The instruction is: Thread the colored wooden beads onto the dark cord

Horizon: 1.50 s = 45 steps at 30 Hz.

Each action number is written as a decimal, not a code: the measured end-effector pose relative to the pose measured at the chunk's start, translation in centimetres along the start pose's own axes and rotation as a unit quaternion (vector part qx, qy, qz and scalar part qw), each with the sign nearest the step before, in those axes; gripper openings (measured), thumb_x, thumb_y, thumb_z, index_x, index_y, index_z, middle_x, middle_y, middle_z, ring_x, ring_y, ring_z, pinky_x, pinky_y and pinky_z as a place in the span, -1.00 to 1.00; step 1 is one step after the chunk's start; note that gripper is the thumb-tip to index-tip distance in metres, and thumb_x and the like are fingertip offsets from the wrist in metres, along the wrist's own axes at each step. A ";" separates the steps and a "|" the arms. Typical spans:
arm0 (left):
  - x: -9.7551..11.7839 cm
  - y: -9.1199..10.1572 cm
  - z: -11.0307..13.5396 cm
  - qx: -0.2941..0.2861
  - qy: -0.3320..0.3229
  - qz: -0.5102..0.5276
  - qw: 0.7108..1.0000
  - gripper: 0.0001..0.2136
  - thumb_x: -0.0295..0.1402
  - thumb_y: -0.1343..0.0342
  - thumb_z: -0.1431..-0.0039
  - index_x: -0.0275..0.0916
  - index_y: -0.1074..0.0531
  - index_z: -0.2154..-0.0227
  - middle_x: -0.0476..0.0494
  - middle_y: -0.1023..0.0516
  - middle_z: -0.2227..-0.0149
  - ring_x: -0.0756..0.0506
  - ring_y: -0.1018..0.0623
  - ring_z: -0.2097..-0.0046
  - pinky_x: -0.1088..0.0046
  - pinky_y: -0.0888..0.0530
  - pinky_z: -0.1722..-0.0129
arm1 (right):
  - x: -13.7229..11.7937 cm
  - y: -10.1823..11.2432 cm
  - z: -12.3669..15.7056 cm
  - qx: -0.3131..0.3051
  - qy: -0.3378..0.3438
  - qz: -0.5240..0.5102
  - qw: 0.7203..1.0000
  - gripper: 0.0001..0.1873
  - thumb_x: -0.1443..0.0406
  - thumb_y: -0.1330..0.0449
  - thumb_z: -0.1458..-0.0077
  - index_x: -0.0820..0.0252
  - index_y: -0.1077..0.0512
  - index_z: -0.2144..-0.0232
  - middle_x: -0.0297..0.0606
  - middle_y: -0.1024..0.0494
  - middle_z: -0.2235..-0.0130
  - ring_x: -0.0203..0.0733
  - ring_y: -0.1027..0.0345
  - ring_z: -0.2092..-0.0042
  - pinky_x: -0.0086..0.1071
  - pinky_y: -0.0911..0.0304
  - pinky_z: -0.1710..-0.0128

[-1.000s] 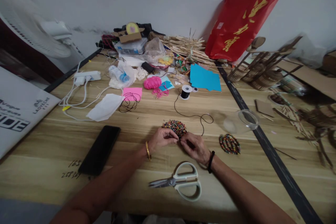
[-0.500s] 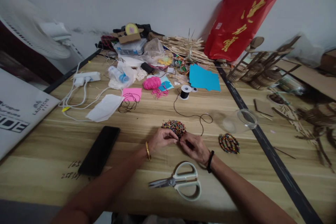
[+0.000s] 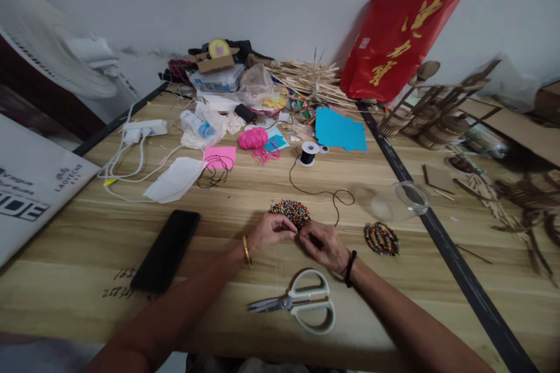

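Note:
My left hand and my right hand meet fingertip to fingertip at the near edge of a pile of small multicoloured beads. Both are closed in a pinch. What sits between the left fingertips is too small to make out. A black cord runs from a white spool, loops on the table and passes in under my right hand, whose fingers pinch its dark end. Coiled strings of beads lie to the right. Scissors with pale handles rest in front of my hands, blades pointing left.
A black phone lies on the left, near white paper and a power strip. Pink yarn and blue sheets are farther back. A clear plastic jar lies on its side at right, near wooden models.

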State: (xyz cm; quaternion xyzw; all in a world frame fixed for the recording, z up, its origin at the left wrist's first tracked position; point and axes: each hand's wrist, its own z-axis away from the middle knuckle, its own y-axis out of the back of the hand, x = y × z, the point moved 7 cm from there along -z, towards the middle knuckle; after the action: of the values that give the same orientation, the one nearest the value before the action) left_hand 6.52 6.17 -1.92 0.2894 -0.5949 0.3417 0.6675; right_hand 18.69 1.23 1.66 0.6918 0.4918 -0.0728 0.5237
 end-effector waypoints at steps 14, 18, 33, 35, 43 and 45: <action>-0.2 0.2 0.0 0.009 0.008 0.021 1.000 -0.78 -0.35 -0.31 0.15 -0.39 -0.51 0.44 -0.11 -0.55 0.45 0.02 -0.48 0.40 0.52 -0.37 0.34 | 0.1 0.2 0.0 0.012 0.000 -0.004 1.000 -0.89 0.35 -0.04 -0.19 0.18 -0.34 0.38 -0.27 -0.46 0.44 -0.30 -0.31 0.45 -0.45 -0.21 0.45; -0.3 0.2 0.0 0.009 0.009 0.021 1.000 -0.78 -0.34 -0.31 0.15 -0.39 -0.51 0.43 -0.11 -0.56 0.44 0.02 -0.48 0.40 0.51 -0.38 0.33 | 0.1 0.3 0.0 0.020 -0.002 -0.004 1.000 -0.89 0.34 -0.05 -0.19 0.18 -0.34 0.38 -0.26 -0.46 0.45 -0.30 -0.31 0.45 -0.45 -0.21 0.45; -0.1 0.1 0.0 0.002 0.006 0.013 1.000 -0.74 -0.30 -0.33 0.16 -0.40 -0.51 0.45 -0.12 -0.55 0.46 0.02 -0.48 0.41 0.51 -0.38 0.35 | 0.2 0.1 0.1 0.005 -0.003 -0.006 1.000 -0.90 0.35 -0.05 -0.20 0.18 -0.34 0.37 -0.28 -0.45 0.45 -0.30 -0.30 0.46 -0.45 -0.19 0.46; -0.1 0.0 0.0 0.001 0.004 0.014 1.000 -0.75 -0.30 -0.32 0.15 -0.40 -0.50 0.44 -0.12 -0.55 0.46 0.02 -0.48 0.41 0.52 -0.37 0.35 | 0.2 0.0 0.1 0.003 -0.004 -0.006 1.000 -0.90 0.35 -0.05 -0.20 0.18 -0.34 0.37 -0.29 -0.45 0.45 -0.31 -0.29 0.46 -0.46 -0.19 0.45; 0.2 0.1 0.1 0.001 0.003 0.002 1.000 -0.76 -0.30 -0.32 0.14 -0.40 -0.52 0.45 -0.14 -0.56 0.45 0.01 -0.48 0.41 0.52 -0.38 0.35 | 0.1 0.2 0.0 0.011 -0.001 -0.003 1.000 -0.89 0.35 -0.05 -0.19 0.19 -0.35 0.38 -0.29 -0.45 0.46 -0.32 -0.28 0.47 -0.46 -0.19 0.47; 0.2 0.1 0.1 0.006 0.006 0.006 1.000 -0.75 -0.30 -0.32 0.15 -0.40 -0.52 0.45 -0.13 -0.56 0.45 0.01 -0.48 0.41 0.51 -0.39 0.35 | 0.0 0.3 0.0 0.017 -0.003 0.001 1.000 -0.89 0.35 -0.05 -0.19 0.19 -0.35 0.38 -0.29 -0.45 0.46 -0.32 -0.28 0.47 -0.47 -0.18 0.48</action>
State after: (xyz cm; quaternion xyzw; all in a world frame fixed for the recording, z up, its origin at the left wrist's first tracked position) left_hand 6.39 6.16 -1.72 0.2878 -0.5906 0.3510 0.6673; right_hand 18.91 1.28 1.82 0.7012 0.4878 -0.0830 0.5133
